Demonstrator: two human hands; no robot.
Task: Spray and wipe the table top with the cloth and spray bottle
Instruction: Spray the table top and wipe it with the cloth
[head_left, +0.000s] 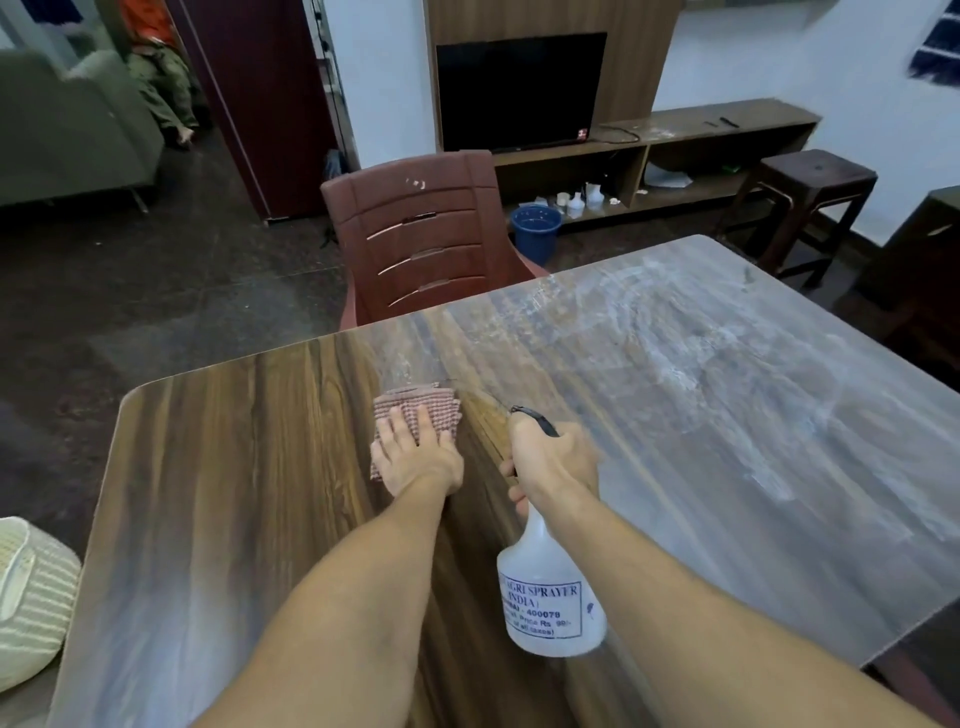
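A wood-grain desk (208, 493) fills the lower view, seen from above by the person working at it; both bare forearms reach forward from the near edge. The left hand (415, 452) lies flat, fingers straight, pressing on a folded pink checked cloth (415, 402); the cloth sits on the desk towards the far edge, left of the middle. The right hand (553, 462), just beside the left, is curled round the head of a translucent white spray bottle (545, 587); the bottle is tilted, its black nozzle pointing at the far edge and its labelled body slanting back towards the near edge, over the middle of the desk. Whitish streaks (701, 338) cover the desk's right half up to the far right corner; the left half shows bare dark grain.

A reddish-brown plastic chair (421, 234) stands tight against the far edge, straight beyond the cloth; a blue bucket (535, 228) sits on the floor behind it. By the near left corner is a cream ribbed item (31, 587), partly out of view. Further off: a dark television (519, 88) on a low wooden shelf unit (701, 135), a dark stool (810, 187) past the far right corner, and a grey-green sofa (67, 119) at far left.
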